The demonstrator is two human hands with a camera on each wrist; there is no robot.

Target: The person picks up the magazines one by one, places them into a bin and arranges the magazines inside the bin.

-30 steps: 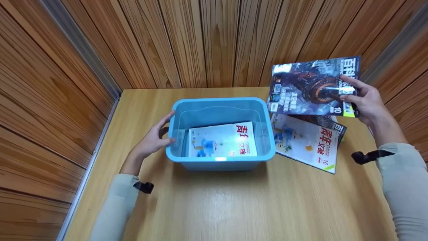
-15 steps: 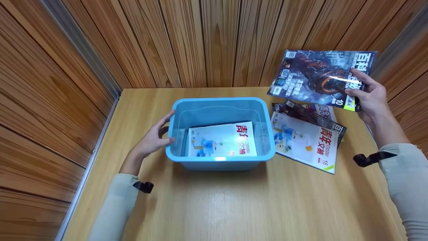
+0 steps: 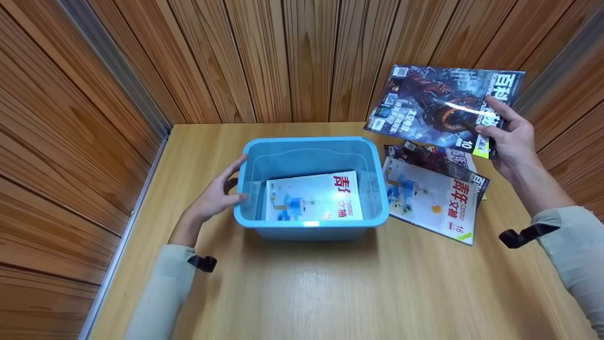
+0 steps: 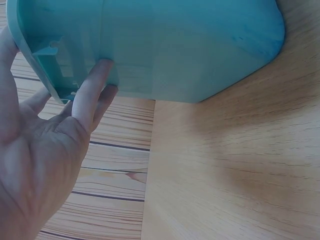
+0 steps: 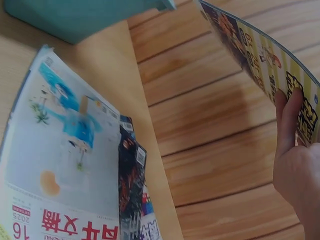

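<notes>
A blue plastic bin (image 3: 309, 226) stands mid-table with a white magazine (image 3: 314, 196) lying flat inside. My left hand (image 3: 214, 196) rests against the bin's left wall, fingers straight on the plastic (image 4: 95, 82). My right hand (image 3: 507, 137) grips a dark-covered magazine (image 3: 441, 106) by its right edge, held in the air above the table's far right; its yellow back cover (image 5: 270, 60) shows in the right wrist view. Below it lie a white magazine (image 3: 432, 198) and a dark one (image 3: 441, 158) partly under it.
Wood-panelled walls (image 3: 302, 56) close in the light wooden table (image 3: 330, 288) at the back and both sides. The stacked magazines (image 5: 65, 165) lie just right of the bin (image 5: 75, 15). The table's near half is bare wood.
My right hand has lifted the dark magazine up off the stack and tilted it, uncovering the dark magazine beneath. The left hand and bin have stayed put.
</notes>
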